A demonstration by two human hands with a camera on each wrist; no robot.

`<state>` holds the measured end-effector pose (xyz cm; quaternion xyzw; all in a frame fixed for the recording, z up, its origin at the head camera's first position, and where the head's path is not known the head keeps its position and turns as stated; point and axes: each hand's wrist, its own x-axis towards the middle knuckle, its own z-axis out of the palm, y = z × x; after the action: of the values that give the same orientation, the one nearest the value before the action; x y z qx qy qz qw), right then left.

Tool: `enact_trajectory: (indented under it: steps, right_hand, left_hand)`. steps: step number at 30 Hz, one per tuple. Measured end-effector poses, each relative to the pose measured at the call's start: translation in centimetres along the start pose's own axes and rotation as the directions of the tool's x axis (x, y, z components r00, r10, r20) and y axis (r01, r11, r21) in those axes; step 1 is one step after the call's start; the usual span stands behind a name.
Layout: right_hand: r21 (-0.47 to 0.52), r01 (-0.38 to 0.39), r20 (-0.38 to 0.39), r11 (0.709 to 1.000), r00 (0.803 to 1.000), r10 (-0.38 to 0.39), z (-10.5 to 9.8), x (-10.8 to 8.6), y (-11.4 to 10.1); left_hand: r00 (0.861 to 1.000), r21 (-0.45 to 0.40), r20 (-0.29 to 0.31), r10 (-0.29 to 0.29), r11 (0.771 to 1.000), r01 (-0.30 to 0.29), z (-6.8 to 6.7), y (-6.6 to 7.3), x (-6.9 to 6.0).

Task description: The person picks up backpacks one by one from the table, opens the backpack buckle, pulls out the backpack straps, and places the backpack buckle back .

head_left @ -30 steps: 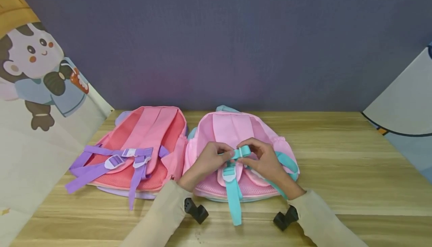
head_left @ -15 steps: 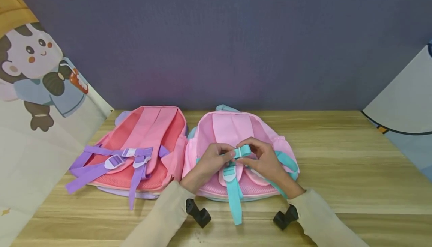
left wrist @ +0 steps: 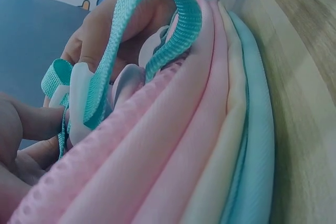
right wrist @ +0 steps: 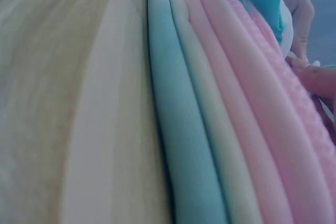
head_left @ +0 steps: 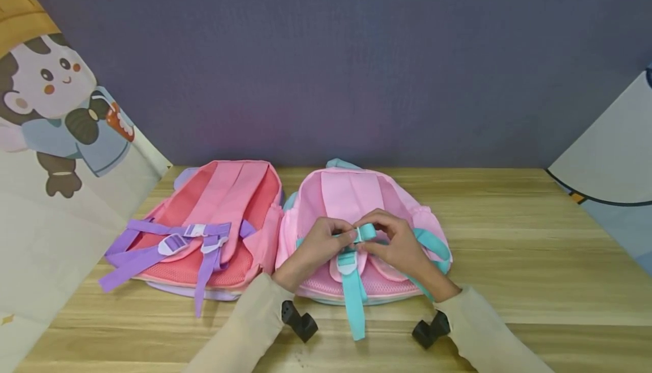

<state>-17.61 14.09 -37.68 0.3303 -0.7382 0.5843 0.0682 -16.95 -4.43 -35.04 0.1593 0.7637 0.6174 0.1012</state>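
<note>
1. Here we go, two bkpks side by side on the wood table (head_left: 509,237), back panels up, sides touching; all the action's on the lt-pink bkpk (head_left: 352,192), the one to the person's right.
2. L hand (head_left: 318,247): thumb & fingers pinching at a white buckle pc (left wrist: 79,98) w/ turquoise webbing, just above the back panel.
3. R hand (head_left: 397,243), opposite: thumb & forefinger pinching the turquoise loop (head_left: 368,231) right by the buckle. Other fingertips partly hidden, can't tell exactly how they sit.
4. Progress chk, coral bkpk (head_left: 219,192): looks done, I'd say. Purple straps (head_left: 158,228) drawn across the panel, white clip (head_left: 195,230) sitting in the run & seemingly joined. No hand on it.
5. Lt-pink bkpk: approx. halfway, my guess. Webbing's up between both hands, w/ another white pc showing next to the buckle in the L wrist view; clicked together or not, can't tell, fingers block it.
6. Left to do, prob.: finish seating that buckle/webbing, then let go. Turquoise tail (head_left: 354,305) hangs loose from its white adjuster (head_left: 347,265) past the bag's near edge onto the table; might want tidying too.
</note>
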Motion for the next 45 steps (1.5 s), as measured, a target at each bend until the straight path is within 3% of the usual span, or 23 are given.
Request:
enact_trajectory:
  steps: [8,14,26,40,45]
  right_hand:
    - [0.043,0.054,-0.063,0.998,0.997,-0.051,0.1,0.1,0.3]
    - [0.07,0.094,-0.098,0.993,0.991,-0.087,0.1,0.2,0.6]
    - [0.059,0.065,-0.064,0.996,0.996,-0.061,0.1,0.2,0.6]
    - [0.148,0.073,-0.031,0.986,0.997,-0.069,0.0,0.3,0.4]
    - [0.181,0.095,-0.028,0.979,0.995,-0.091,0.0,0.2,0.5]
  left_hand:
    - [0.999,-0.042,-0.037,-0.021,0.999,0.02,-0.5,0.2,0.1]
    - [0.999,-0.052,-0.009,-0.031,0.998,0.03,-1.2,0.5,0.2]
    - [0.998,-0.034,-0.062,-0.025,0.999,0.023,-0.7,0.2,0.3]
    - [0.999,-0.116,-0.01,-0.032,0.993,0.031,-0.5,0.2,0.1]
    - [0.999,-0.118,-0.02,-0.031,0.993,0.029,-0.2,0.1,0.1]
